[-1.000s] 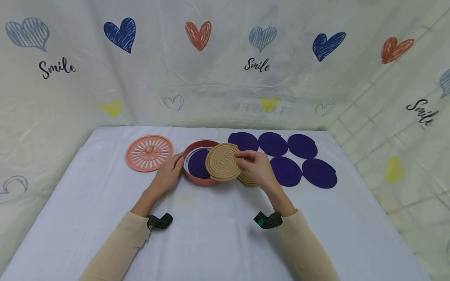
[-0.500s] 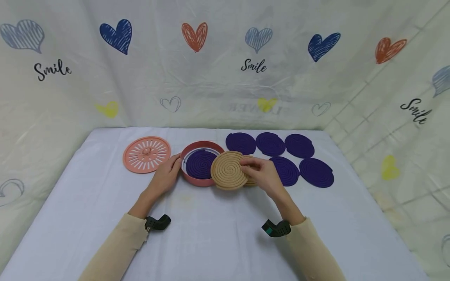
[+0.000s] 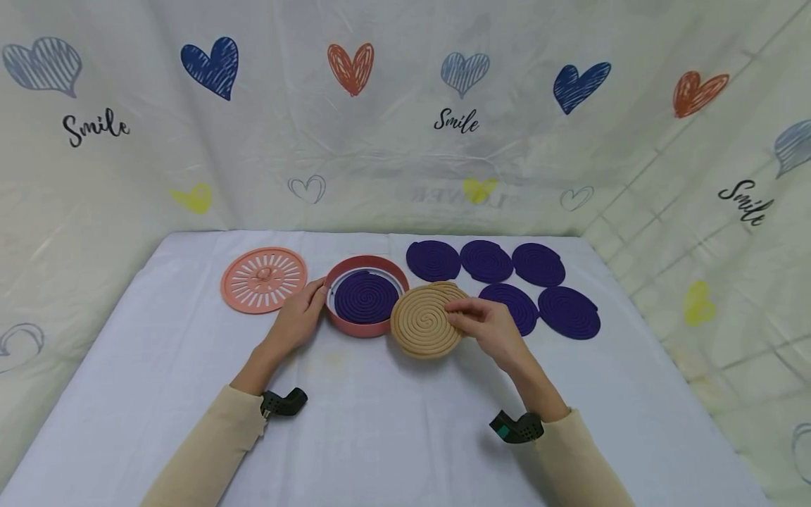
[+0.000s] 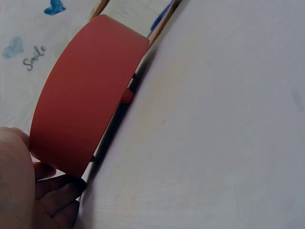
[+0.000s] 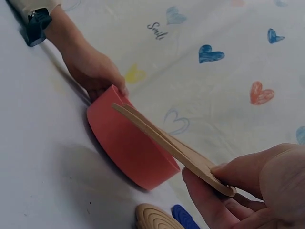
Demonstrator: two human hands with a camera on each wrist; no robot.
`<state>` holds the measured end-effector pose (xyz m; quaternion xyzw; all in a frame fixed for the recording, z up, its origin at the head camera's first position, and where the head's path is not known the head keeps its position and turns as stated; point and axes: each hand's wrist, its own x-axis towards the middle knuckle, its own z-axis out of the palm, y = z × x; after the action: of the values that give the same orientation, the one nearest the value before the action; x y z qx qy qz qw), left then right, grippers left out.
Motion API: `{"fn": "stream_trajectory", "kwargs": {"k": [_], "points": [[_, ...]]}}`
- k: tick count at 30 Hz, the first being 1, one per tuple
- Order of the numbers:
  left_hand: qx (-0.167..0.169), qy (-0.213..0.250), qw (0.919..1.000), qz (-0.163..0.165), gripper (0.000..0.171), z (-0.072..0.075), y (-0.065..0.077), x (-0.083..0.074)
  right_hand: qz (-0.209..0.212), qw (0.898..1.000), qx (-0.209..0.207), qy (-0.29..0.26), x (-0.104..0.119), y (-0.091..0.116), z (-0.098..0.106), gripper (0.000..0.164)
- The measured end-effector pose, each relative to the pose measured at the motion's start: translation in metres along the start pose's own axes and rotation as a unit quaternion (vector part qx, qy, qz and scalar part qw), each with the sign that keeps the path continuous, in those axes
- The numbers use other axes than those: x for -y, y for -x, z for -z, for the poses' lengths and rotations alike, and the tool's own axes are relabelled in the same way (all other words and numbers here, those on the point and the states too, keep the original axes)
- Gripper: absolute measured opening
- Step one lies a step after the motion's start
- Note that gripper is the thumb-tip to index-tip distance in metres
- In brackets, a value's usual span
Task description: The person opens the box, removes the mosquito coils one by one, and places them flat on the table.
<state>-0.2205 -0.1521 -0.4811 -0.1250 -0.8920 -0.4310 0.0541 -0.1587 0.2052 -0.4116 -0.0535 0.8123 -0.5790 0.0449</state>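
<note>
My left hand [image 3: 299,315] grips the left side of a round red mosquito coil case [image 3: 358,329], thumb at its rim. Inside the case lies a dark purple mosquito coil [image 3: 366,297]. Between thumb and fingers, my right hand [image 3: 493,329] pinches the edge of a tan mosquito coil [image 3: 426,322]. That coil is raised and tilted at the case's right side, above the table in the right wrist view. Below it, another tan coil [image 5: 156,217] rests on the table, mostly hidden in the head view. The left wrist view shows the case's outer wall [image 4: 88,95] close up.
A slotted orange-pink lid [image 3: 263,280] lies left of the case. Several purple coils [image 3: 486,261] are spread in two rows at the back right of the white-covered table [image 3: 374,422]. Behind stands a white sheet [image 3: 393,141] printed with hearts.
My right hand has drawn the tan coil rightward and nearer to me, off the case, uncovering the purple coil inside. My left hand keeps its grip on the case.
</note>
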Motion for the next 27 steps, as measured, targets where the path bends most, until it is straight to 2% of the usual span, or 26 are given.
{"fn": "stream_trajectory", "kwargs": {"k": [5,14,27], "points": [[0.001,0.000,1.0000,0.002,0.050,-0.001,0.000,0.000,-0.008,1.000,0.009,-0.006,-0.006,0.007,0.007,0.029],[0.003,-0.002,1.0000,0.003,0.051,0.000,0.001,-0.001,-0.031,0.999,0.015,0.016,-0.019,0.019,0.017,0.029],[0.002,-0.001,1.0000,0.003,0.051,0.001,0.000,0.000,-0.046,0.999,0.018,0.023,-0.034,0.035,0.024,0.028]]}}
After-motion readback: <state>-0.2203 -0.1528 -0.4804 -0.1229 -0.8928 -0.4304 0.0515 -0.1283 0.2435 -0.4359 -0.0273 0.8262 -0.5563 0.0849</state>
